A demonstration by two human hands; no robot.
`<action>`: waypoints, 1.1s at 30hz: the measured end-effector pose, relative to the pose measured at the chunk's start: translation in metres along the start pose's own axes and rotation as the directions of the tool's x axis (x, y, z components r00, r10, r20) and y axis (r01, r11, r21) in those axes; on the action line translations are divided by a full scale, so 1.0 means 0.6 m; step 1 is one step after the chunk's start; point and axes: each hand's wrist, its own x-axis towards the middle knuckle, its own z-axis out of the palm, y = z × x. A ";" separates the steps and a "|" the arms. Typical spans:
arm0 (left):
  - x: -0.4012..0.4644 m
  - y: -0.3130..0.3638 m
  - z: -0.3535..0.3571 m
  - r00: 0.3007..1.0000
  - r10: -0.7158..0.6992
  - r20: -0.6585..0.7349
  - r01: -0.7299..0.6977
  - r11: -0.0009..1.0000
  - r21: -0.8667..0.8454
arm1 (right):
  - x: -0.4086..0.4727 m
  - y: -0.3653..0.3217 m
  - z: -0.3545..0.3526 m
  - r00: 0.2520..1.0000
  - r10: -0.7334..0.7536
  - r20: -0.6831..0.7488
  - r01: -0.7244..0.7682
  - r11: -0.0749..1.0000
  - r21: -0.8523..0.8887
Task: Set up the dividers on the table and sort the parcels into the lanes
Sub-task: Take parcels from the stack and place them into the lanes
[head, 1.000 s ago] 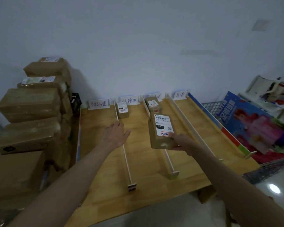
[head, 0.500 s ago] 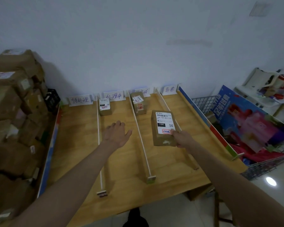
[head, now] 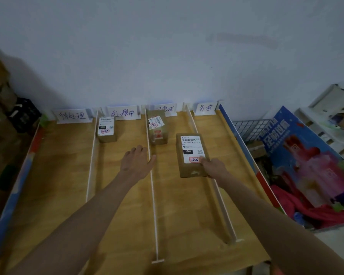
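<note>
Centre-right of the frame: right hand point(head: 213, 167) grips the near right corner of a brown parcel point(head: 191, 154), thumb on the white shipping label near a red-outlined sticker. Parcel sits low over the 3rd lane from the left, right edge over the right divider point(head: 211, 175); cannot tell if it rests on the table. Left hand point(head: 136, 161) at frame centre, palm down, fingers relaxed and spread, holding nothing, over the 2nd lane, thumb reaching the middle divider point(head: 153, 195). Wooden table point(head: 54, 185) split by 3 white dividers, left divider point(head: 90, 165) included, into 4 lanes. 4 handwritten sign cards point(head: 73, 115) stand along the far edge by the wall. Small parcel point(head: 106, 131) at the far end of the 2nd lane; another taped parcel point(head: 157, 128) at the far end of the 3rd lane. Left edge of frame: stacked cardboard boxes point(head: 0, 124). Right side: wire basket point(head: 248, 128) and blue printed board point(head: 298, 155).
</note>
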 end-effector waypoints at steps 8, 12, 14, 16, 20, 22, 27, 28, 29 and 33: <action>0.121 0.024 0.015 0.998 -0.049 0.028 0.049 0.999 -0.006 | 0.156 -0.018 0.001 0.999 0.034 -0.003 -0.034 0.999 -0.036; 0.172 0.030 0.022 0.997 -0.067 0.038 0.068 0.998 -0.016 | 0.228 -0.029 0.008 0.998 0.063 0.025 -0.062 0.997 -0.045; 0.195 0.032 0.028 0.996 -0.082 0.040 0.083 0.996 -0.030 | 0.266 -0.038 0.014 0.998 0.057 0.036 -0.055 0.997 -0.057; 0.216 0.034 0.033 0.994 -0.103 0.044 0.106 0.993 -0.049 | 0.305 -0.047 0.023 0.998 0.039 0.052 -0.034 0.995 -0.091; 0.258 0.028 0.048 0.992 -0.119 0.047 0.122 0.991 -0.061 | 0.384 -0.067 0.049 0.997 0.024 0.079 -0.016 0.994 -0.105; 0.279 0.018 0.057 0.990 -0.136 0.041 0.138 0.989 -0.059 | 0.422 -0.077 0.065 0.995 0.029 0.091 -0.019 0.994 -0.110; 0.321 -0.003 0.082 0.984 -0.171 0.060 0.174 0.984 -0.049 | 0.489 -0.098 0.097 0.995 0.041 0.097 -0.027 0.990 -0.141; 0.326 -0.006 0.087 0.983 -0.174 0.061 0.177 0.983 -0.045 | 0.499 -0.101 0.101 0.994 0.043 0.097 -0.029 0.990 -0.139; 0.331 -0.009 0.091 0.982 -0.178 0.059 0.181 0.982 -0.046 | 0.508 -0.103 0.106 0.994 0.042 0.102 -0.029 0.991 -0.131; 0.343 -0.014 0.100 0.982 -0.181 0.061 0.184 0.982 -0.049 | 0.538 -0.101 0.132 0.994 0.032 0.107 -0.017 0.990 -0.142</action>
